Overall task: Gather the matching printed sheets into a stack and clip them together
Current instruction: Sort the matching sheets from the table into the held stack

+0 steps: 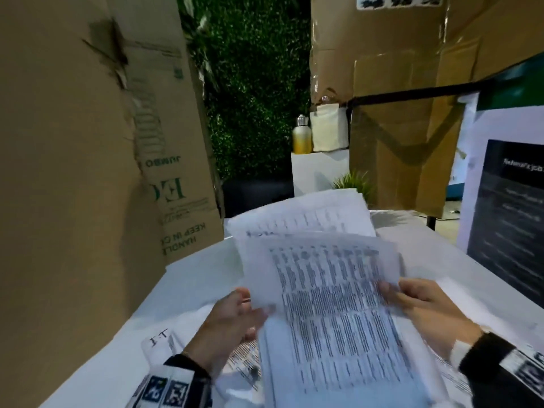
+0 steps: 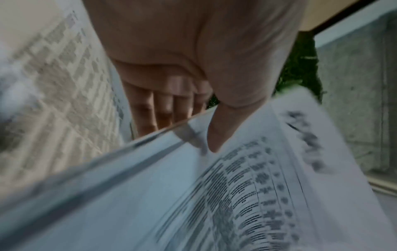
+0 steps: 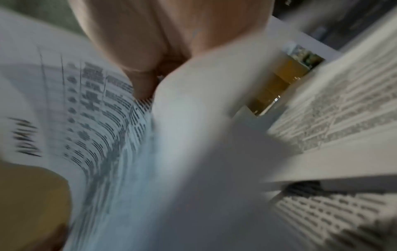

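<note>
While we lift the printed sheets (image 1: pixel 329 301) above the tabletop (image 1: pixel 182 275), our left hand (image 1: pixel 232 322) pinches their left edge, thumb (image 2: pixel 217 134) on top, and our right hand (image 1: pixel 426 310) clamps the right edge; more printed pages (image 1: pixel 244 363) lie beneath.

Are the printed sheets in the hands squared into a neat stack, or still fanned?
Fanned. The held sheets have offset top edges, gripped by the left hand and right hand. No clip is visible.
</note>
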A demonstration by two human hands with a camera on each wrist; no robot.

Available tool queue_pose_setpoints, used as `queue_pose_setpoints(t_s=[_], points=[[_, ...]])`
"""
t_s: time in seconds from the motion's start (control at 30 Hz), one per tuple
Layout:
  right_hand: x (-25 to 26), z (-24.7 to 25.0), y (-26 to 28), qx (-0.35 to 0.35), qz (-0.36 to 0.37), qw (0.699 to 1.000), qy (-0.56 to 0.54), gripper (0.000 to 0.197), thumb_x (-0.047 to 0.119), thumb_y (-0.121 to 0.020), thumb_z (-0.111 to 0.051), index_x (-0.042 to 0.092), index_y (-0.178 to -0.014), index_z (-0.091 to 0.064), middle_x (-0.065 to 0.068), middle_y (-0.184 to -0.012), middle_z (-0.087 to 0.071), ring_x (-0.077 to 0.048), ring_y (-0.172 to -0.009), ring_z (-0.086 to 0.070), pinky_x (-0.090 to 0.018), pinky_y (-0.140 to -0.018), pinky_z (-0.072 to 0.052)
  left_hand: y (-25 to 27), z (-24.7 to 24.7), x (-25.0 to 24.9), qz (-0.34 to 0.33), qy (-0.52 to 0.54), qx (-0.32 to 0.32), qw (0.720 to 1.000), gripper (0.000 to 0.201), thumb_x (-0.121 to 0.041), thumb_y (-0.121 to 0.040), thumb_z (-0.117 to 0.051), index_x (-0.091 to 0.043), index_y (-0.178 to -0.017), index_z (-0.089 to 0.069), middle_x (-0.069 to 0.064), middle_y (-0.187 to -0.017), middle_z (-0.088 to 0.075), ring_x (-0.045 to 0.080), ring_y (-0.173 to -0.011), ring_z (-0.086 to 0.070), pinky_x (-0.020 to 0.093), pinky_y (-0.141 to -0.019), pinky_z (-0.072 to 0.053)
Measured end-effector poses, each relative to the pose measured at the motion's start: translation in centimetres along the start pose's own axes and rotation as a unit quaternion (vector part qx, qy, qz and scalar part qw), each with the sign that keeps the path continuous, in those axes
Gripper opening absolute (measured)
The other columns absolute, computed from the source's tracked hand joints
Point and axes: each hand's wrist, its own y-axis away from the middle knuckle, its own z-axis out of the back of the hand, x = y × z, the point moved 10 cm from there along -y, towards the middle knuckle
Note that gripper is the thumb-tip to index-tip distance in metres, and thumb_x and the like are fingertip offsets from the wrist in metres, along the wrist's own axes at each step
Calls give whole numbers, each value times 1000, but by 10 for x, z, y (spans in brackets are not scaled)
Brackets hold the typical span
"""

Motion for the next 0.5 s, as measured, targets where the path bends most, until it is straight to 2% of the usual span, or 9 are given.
queue_pose_setpoints(t_s=[0.07, 0.13, 0.17, 0.2, 0.23, 0.3, 0.37, 0.43, 0.5], points=[[-6, 9, 2, -31, -43, 996, -72, 30, 19, -90, -57, 1, -69, -68, 1, -51, -66, -6, -42, -59, -11, -41, -43, 7, -11, -18, -53, 8, 8, 999, 29, -13, -82, -80, -5, -110, -75, 8, -101, -79, 17, -79, -72, 24, -71, -52], [-17, 17, 6, -43, -72, 991, -103, 35, 36, -86, -63, 3, -74, -70, 2, -52, -68, -4, -41, -60, -15, -45, -48, 12, -15, -32, -100, 15, -14, 995, 14, -4, -84, -73, -4, -97, -79, 13, -95, -81, 21, -79, -74, 28, -69, -56], [-20, 18, 7, -45, -74, 991, -99, 48, 52, -76, -70, 3, -80, -73, 1, -65, -74, -6, -55, -67, -20, -59, -55, 14, -19, -37, -116, 19, -20, 993, 13, -6, -81, -75, -3, -92, -80, 16, -94, -81, 23, -78, -74, 29, -68, -56], [-21, 21, 8, -54, -72, 991, -100, 61, 64, -65, -75, 8, -87, -75, -5, -83, -78, -12, -73, -71, -30, -80, -58, 16, -22, -42, -128, 25, -27, 991, 15, -9, -77, -77, -2, -90, -80, 16, -94, -81, 23, -78, -76, 29, -67, -57], [-20, 23, 13, -71, -68, 990, -100, 65, 69, -60, -76, 13, -91, -75, -14, -98, -76, -22, -89, -70, -40, -97, -50, 17, -23, -45, -139, 29, -30, 989, 21, -12, -74, -79, -1, -91, -80, 15, -95, -81, 23, -80, -78, 30, -68, -59], [-14, 24, 22, -80, -74, 984, -140, 50, 52, -70, -76, 8, -94, -73, -31, -116, -63, -39, -103, -63, -51, -106, -37, 19, -26, -48, -156, 24, -34, 987, 31, -21, -71, -81, 0, -95, -79, 10, -99, -81, 26, -92, -78, 37, -82, -61], [-10, 23, 25, -66, -76, 982, -161, 47, 36, -68, -82, 3, -101, -70, -35, -114, -63, -46, -105, -62, -51, -101, -43, 25, -26, -52, -174, 6, -48, 984, 37, -31, -72, -81, -4, -96, -79, 3, -98, -82, 22, -96, -77, 38, -90, -58], [-7, 19, 27, -36, -72, 985, -154, 60, 33, -58, -88, -2, -103, -69, -29, -94, -67, -38, -79, -65, -41, -75, -56, 27, -26, -49, -171, -3, -46, 984, 41, -40, -72, -78, -9, -100, -77, 0, -98, -82, 17, -95, -77, 36, -89, -58], [-6, 13, 28, -19, -85, 985, -146, 55, 24, -60, -84, -6, -104, -67, -24, -81, -68, -31, -62, -65, -36, -59, -55, 28, -33, -43, -156, -25, -19, 987, 40, -44, -72, -83, -18, -102, -76, 0, -98, -82, 15, -91, -77, 35, -83, -60]])
